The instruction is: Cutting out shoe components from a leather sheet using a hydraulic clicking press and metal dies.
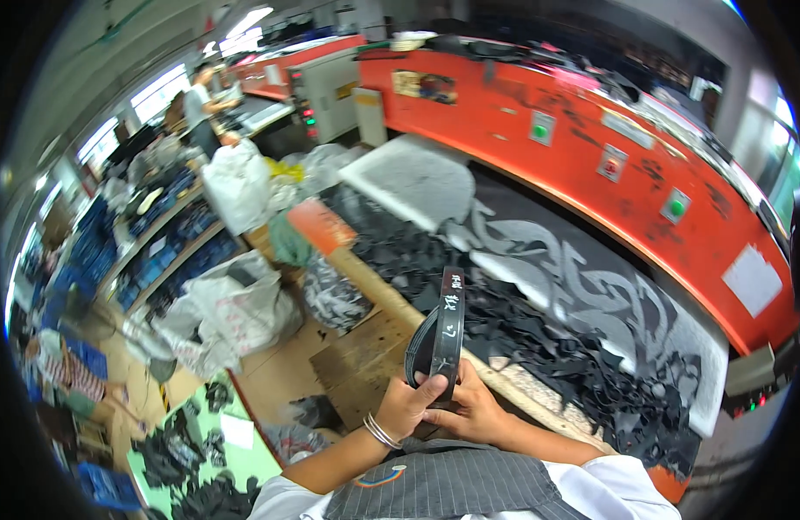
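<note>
A black cutting die (450,325), a stiff band bent into a narrow loop with white handwriting on its side, stands upright in front of my body. My left hand (407,409) grips its lower left part, thumb pressed against the band. On the other side, my right hand (476,409) holds the lower end, with some of its fingers hidden behind the die. Beyond it lie black cut-out scraps (538,342) heaped along the near edge of the work surface. Grey-white sheet material (417,178) with curved cut-out shapes lies behind them.
A large red press beam (504,104) with buttons spans the far side. A wooden edge (378,282) borders the scraps. White sacks (235,303) stand at left, near shelves of blue bundles (166,247). A green table (179,433) holds black pieces. Two people (200,108) are farther off.
</note>
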`<state>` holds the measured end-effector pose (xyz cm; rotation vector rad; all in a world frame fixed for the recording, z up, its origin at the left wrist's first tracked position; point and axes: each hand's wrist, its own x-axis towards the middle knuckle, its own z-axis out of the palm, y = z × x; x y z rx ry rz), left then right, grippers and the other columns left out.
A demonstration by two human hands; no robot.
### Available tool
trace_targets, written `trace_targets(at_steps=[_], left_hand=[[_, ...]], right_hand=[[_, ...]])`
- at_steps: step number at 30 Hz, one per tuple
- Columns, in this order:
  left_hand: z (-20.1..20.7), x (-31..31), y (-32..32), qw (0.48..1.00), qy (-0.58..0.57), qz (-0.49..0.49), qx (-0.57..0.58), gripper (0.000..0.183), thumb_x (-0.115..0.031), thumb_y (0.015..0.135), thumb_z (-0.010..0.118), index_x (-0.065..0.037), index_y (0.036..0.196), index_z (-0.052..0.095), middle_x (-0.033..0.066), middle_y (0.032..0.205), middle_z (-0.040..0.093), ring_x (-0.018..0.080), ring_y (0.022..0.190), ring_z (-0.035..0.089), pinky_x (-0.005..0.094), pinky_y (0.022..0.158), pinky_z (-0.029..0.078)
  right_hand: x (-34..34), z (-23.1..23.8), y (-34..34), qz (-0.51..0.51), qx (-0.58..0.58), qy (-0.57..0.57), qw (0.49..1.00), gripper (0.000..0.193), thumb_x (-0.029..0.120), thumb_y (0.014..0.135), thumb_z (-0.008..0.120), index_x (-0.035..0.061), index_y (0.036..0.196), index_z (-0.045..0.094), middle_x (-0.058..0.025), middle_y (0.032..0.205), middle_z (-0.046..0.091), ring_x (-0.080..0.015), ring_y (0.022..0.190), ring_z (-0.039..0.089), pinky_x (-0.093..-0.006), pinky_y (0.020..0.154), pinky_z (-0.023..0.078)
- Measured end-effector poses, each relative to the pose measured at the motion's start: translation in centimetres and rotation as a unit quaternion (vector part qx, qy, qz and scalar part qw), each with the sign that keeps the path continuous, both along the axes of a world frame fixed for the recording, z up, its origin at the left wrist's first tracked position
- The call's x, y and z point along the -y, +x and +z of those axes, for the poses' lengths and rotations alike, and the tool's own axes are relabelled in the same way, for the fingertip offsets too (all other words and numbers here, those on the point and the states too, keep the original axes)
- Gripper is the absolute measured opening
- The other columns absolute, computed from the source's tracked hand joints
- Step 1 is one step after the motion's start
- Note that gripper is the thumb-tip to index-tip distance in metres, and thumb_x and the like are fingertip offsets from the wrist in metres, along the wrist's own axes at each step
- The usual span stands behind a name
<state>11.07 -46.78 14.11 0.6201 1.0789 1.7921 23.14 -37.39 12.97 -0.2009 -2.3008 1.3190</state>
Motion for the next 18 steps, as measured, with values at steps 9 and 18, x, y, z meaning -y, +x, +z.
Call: trace_targets(at_steps=[9, 18], left_hand=[[-4.7, 11.8, -1.2, 0.930, -0.073, 0.290, 0.213, 0.034, -0.028, 0.102, 0.048, 0.004, 0.096, 0.057, 0.0088, 0.082, 0.061, 0.0195, 0.073, 0.059, 0.0335, 0.069, 0.051], [-8.4, 21.1, -0.2, 0.866, -0.041, 0.301, 0.397, 0.041, -0.046, 0.093, 0.060, -0.006, 0.085, 0.051, -0.0039, 0.059, 0.037, 0.0122, 0.052, 0.038, 0.0335, 0.059, 0.042]], right_hand=[[10.9, -1.1, -2.0, 0.100, -0.005, -0.401, 0.910, 0.025, 0.003, 0.089, 0.064, -0.0043, 0.113, 0.063, -0.0125, 0.134, 0.047, -0.0221, 0.124, 0.045, -0.0375, 0.105, 0.035], [13.8, -2.1, -0.2, -0.010, -0.014, -0.535, 0.845, 0.037, 0.012, 0.083, 0.067, -0.0019, 0.116, 0.057, -0.0152, 0.107, 0.065, -0.0269, 0.095, 0.065, -0.0428, 0.087, 0.051]])
